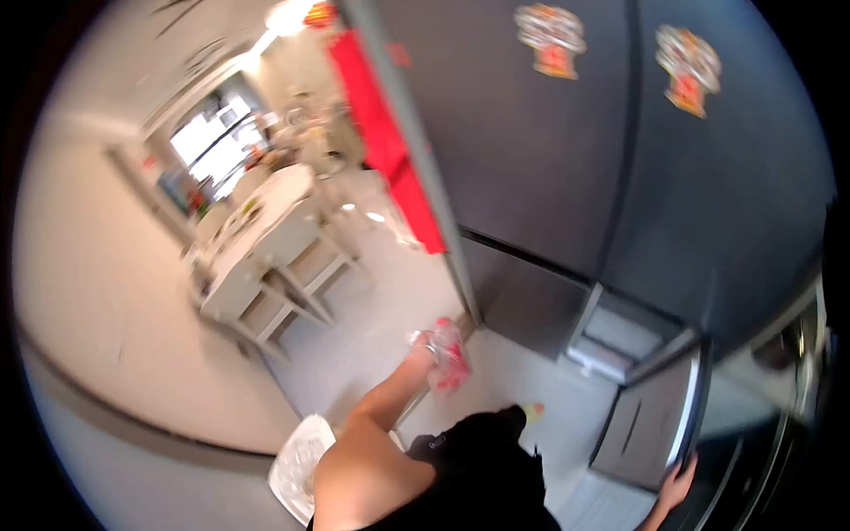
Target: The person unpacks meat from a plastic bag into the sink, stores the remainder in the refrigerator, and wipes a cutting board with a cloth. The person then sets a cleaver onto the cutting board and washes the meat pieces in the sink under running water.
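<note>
My left hand (428, 342) is closed on a clear plastic bag (452, 358) with something red or pink inside; its contents are blurred. The bag hangs over the pale floor, in front of the dark refrigerator (544, 150). At the lower right, my right hand (678, 484) grips the edge of the refrigerator's lower door (642, 425), which stands open. Behind that door the lit inside of the lower compartment (624, 323) shows in part.
A white bin with a liner (304, 460) stands beside my left arm. Red fabric (385, 146) hangs at the doorway. Beyond it are a dining table (266, 208) and chairs (243, 296). A dark appliance or cabinet front (753, 469) is at the lower right.
</note>
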The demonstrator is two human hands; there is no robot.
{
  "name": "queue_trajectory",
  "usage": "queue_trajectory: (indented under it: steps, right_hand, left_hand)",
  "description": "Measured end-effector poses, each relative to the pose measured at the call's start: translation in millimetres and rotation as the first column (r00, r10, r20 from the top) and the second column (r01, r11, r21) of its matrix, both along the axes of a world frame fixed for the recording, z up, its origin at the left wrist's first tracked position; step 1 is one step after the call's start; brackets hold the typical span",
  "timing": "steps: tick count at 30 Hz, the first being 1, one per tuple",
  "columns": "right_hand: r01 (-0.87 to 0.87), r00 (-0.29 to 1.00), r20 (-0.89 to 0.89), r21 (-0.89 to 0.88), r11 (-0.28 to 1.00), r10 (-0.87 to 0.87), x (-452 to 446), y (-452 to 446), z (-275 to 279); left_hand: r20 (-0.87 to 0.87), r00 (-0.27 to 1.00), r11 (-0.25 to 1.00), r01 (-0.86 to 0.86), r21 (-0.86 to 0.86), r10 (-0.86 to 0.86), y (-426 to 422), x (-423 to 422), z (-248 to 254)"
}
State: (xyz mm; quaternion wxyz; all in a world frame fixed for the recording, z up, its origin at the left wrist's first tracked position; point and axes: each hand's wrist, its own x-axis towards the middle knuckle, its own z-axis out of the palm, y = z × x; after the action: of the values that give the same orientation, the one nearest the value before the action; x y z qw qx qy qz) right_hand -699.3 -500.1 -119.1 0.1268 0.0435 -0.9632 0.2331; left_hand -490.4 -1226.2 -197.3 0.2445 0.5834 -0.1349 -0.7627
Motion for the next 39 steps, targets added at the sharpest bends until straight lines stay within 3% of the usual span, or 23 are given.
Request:
queue_trajectory:
  steps: [2, 3, 4, 5, 6, 8, 10, 12, 14, 15, 16, 17, 18, 19, 20, 23, 24, 25, 27, 31, 34, 37, 39]
  right_hand:
    - [0.073, 0.996, 0.062, -0.155, 0.985, -0.065, -3, 0, 2]
    - [0.146, 0.983, 0.153, -0.284, 0.948, -0.105, -9, -2, 7]
    - [0.230, 0.968, 0.199, -0.461, 0.857, -0.153, -11, 15, -4]
    - [0.260, 0.963, 0.079, -0.507, 0.822, -0.256, -10, 8, 5]
    - [0.257, 0.934, -0.158, -0.322, 0.911, -0.320, -13, 1, 13]
    - [0.242, 0.892, -0.331, -0.229, 0.943, -0.309, -22, -26, 38]
    - [0.298, 0.897, -0.144, -0.500, 0.813, -0.417, -33, -78, 34]
    - [0.231, 0.963, -0.016, -0.470, 0.852, -0.270, -37, -130, 8]
    - [0.220, 0.949, 0.312, -0.547, 0.808, -0.047, -53, -187, -46]
    - [0.193, 0.943, 0.318, -0.771, 0.607, 0.103, -63, -214, -96]
    - [0.238, 0.906, 0.391, -0.791, 0.564, 0.165, -78, -242, -124]
    - [0.273, 0.878, 0.435, -0.797, 0.538, 0.200, -97, -269, -146]
    - [0.234, 0.883, 0.406, -0.816, 0.529, 0.236, -118, -289, -163]
    - [0.358, 0.854, 0.456, -0.865, 0.353, 0.252, -145, -308, -175]
    - [0.467, 0.822, 0.495, -0.869, 0.163, 0.283, -171, -325, -184]
    - [0.710, 0.681, 0.676, -0.704, -0.026, 0.281, -247, -353, -188]
    - [0.729, 0.669, 0.728, -0.682, 0.058, 0.148, -273, -369, -219]
    - [0.753, 0.649, 0.761, -0.644, 0.137, 0.012, -292, -384, -253]
    - [0.779, 0.626, 0.753, -0.615, -0.122, 0.202, -309, -374, -236]
    - [0.700, 0.714, 0.483, -0.529, -0.481, 0.507, -324, -361, -251]
    - [0.717, 0.697, 0.577, -0.590, -0.372, 0.426, -303, -355, -218]
    - [0.669, 0.728, 0.531, -0.688, -0.282, 0.434, -278, -349, -208]
    - [0.718, 0.688, 0.590, -0.636, -0.283, 0.423, -247, -336, -195]
  left_hand:
    - [-0.082, 0.993, 0.997, 0.080, 0.014, -0.079, -32, -6, -45]
    - [-0.122, 0.989, 0.997, 0.080, 0.009, -0.078, -25, -24, -21]
    - [-0.062, 0.978, 0.979, 0.203, 0.021, -0.201, -8, -35, 4]
    - [-0.079, 0.929, 0.921, 0.369, 0.127, -0.362, -16, -54, 11]
    - [-0.104, 0.859, 0.844, 0.512, 0.163, -0.501, -15, -69, 27]
    - [0.031, 0.817, 0.818, 0.574, 0.037, -0.575, 21, -114, 58]
    - [-0.193, 0.704, 0.696, 0.708, 0.122, -0.683, -12, -130, 12]
    - [0.037, 0.708, 0.708, 0.702, 0.083, -0.706, 0, -152, 13]
    - [-0.036, 0.636, 0.617, 0.759, 0.207, -0.771, 20, -174, 47]
    - [-0.032, 0.600, 0.587, 0.791, 0.172, -0.799, 3, -171, 19]
    - [-0.025, 0.560, 0.553, 0.822, 0.136, -0.828, -17, -175, -8]
    - [0.100, 0.539, 0.546, 0.834, 0.076, -0.836, 9, -188, 11]
    - [0.051, 0.485, 0.487, 0.863, 0.138, -0.873, -7, -189, -9]
    - [0.112, 0.484, 0.496, 0.857, 0.139, -0.868, 18, -208, 12]
    - [0.174, 0.486, 0.510, 0.848, 0.141, -0.856, 54, -218, 43]
    - [0.116, 0.377, 0.394, 0.896, 0.205, -0.919, 57, -230, 42]
    - [0.289, 0.089, 0.114, 0.991, 0.074, -0.953, 55, -231, 40]
    - [0.511, -0.164, -0.180, 0.984, 0.019, -0.844, 52, -232, 39]
    - [0.350, 0.224, 0.257, 0.965, 0.051, -0.910, 95, -247, 63]
    - [0.432, 0.152, 0.169, 0.986, 0.001, -0.889, 120, -266, 75]
    - [0.393, 0.137, 0.139, 0.990, -0.021, -0.909, 136, -275, 89]
    - [0.377, 0.142, 0.156, 0.988, 0.006, -0.915, 144, -294, 110]
    - [0.330, 0.138, 0.138, 0.990, -0.023, -0.934, 135, -301, 108]
